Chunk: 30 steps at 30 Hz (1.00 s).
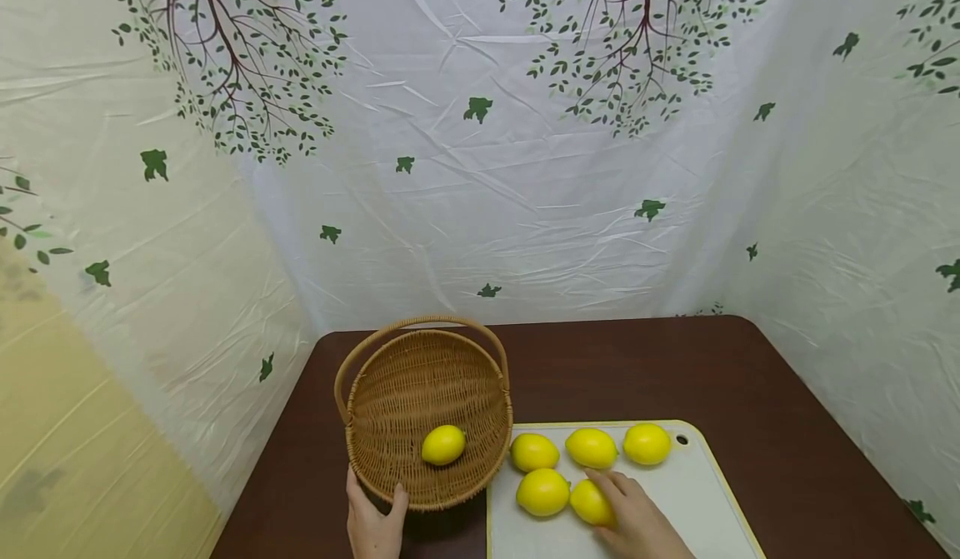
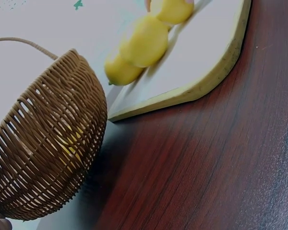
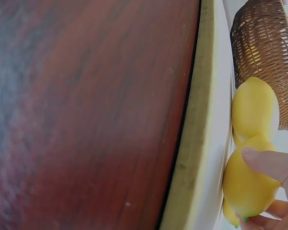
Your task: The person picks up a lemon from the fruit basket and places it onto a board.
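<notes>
A round wicker basket with a hooped handle leans toward me at the table's left, one lemon inside it. My left hand grips its near rim, thumb over the edge; in the left wrist view only a fingertip shows below the basket. On the white cutting board, my right hand holds the front right lemon between thumb and fingers, as the right wrist view also shows for that lemon. Beside it lies another lemon.
Three more lemons line the board's back, the rightmost lemon near the board's hanging hole. Under everything is a dark brown wooden table. A white curtain printed with leaves and branches surrounds the table.
</notes>
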### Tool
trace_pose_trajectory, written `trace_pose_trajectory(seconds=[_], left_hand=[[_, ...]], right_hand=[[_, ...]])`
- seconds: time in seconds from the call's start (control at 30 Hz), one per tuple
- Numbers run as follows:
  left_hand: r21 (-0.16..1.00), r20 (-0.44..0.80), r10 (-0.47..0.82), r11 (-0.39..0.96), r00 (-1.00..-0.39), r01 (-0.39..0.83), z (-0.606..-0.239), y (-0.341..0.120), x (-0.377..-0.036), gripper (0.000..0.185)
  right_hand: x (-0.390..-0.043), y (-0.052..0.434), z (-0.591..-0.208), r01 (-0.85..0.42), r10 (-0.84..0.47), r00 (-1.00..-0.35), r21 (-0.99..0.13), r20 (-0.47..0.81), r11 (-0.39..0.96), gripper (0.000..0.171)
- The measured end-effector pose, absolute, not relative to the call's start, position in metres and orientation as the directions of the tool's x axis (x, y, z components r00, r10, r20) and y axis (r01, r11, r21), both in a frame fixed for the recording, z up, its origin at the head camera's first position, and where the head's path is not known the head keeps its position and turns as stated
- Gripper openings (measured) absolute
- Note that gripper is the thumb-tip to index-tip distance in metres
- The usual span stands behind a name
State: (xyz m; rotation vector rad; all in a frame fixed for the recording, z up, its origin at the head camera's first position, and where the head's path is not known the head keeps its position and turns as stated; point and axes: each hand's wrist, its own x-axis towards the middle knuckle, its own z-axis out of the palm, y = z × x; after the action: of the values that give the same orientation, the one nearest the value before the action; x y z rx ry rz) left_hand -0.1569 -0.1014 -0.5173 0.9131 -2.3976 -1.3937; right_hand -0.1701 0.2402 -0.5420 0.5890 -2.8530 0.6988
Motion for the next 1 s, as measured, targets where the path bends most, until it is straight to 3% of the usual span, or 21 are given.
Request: trace_pose_trajectory(seconds=[0.23,0.43,0.7,1.0], left_hand=[[0.842,-0.118,-0.608,0.359,-0.785,-0.404,-0.516,-0.102,-0.156,0.087],[0.844,-0.111,-0.606,0.361,-0.788,-0.396,-0.517,-0.102,-0.156,0.087],[0.847,-0.116,-0.605,0.354,-0.788,-0.397,-0.515,-0.102,-0.157,0.087],[0.851,-0.122,-0.597,0.348,-0.793,-0.393,-0.517,-0.102,-0.158,0.088]], right_hand=[[-0.173,0.241,-0.545,-0.444,-0.325,-0.880,-0.352,0.347,0.824,0.070],[-0.176,0.243,-0.547,-0.543,-0.380,-0.768,-0.209,0.516,0.813,0.073],[-0.182,0.245,-0.547,-0.677,-0.454,-0.623,-0.148,0.637,0.721,0.073],[-0.180,0.237,-0.539,-0.671,-0.480,-0.664,-0.174,0.573,0.721,0.075]])
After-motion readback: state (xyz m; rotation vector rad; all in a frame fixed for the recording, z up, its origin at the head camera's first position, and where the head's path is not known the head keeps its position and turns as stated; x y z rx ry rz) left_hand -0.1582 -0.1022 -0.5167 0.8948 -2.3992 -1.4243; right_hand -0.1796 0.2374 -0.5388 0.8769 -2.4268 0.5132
